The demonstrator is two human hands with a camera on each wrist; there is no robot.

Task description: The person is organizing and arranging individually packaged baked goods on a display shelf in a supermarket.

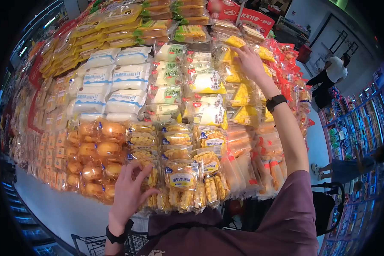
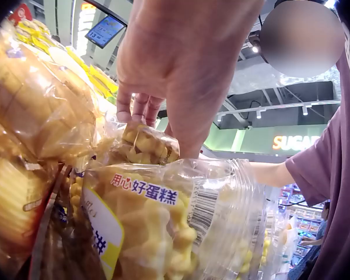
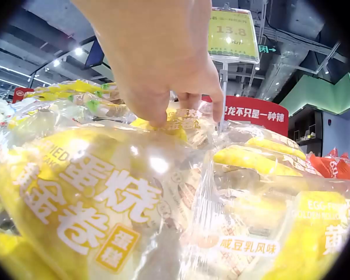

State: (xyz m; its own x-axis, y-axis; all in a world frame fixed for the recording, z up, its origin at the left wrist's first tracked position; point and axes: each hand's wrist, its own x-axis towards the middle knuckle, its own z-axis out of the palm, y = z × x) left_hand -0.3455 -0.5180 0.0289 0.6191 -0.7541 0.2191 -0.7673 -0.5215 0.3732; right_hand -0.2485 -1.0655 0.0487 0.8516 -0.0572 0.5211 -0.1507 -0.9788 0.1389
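Beside the front waffle cakes my left hand (image 1: pixel 130 190) curves its fingers and thumb around a small clear pack of waffle cakes (image 2: pixel 149 146). The left wrist view has fingertips at the pack's far side and the thumb at its near side. A larger waffle cake pack (image 2: pixel 146 216) with a printed label stands right in front. My right hand (image 1: pixel 251 64) reaches far across to the yellow rows, fingers bent down. Its thumb and fingers pinch the top of a yellow cake roll pack (image 3: pixel 178 128), partly hidden behind a nearer cake roll pack (image 3: pixel 87 192).
White-wrapped packs (image 1: pixel 128 79) and round buns (image 1: pixel 109 149) lie left of the middle. Red packs (image 1: pixel 288 64) line the right edge. A price sign (image 3: pixel 232 35) rises behind the right hand. A shopping basket (image 1: pixel 136 241) is below; a person (image 1: pixel 335 70) stands in the aisle.
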